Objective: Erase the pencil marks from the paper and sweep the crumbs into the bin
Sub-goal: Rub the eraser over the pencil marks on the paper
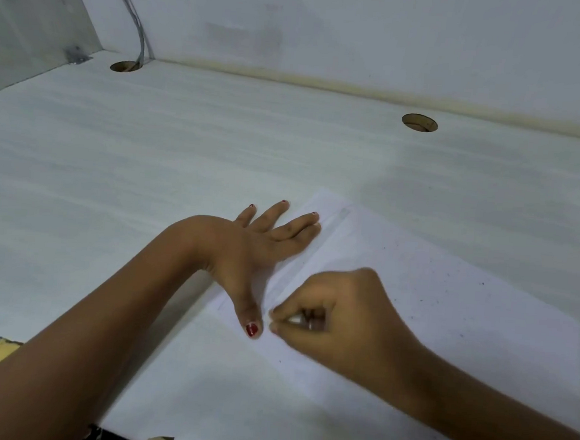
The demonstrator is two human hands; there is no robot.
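White desk [149, 148] — left hand [245, 247] flat on paper [448, 292], right hand [340, 312] pinching eraser [294, 320].

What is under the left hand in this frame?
The left hand lies flat, fingers and thumb on the paper's left edge, wrist over the desk. Any pencil marks beneath it are hidden.
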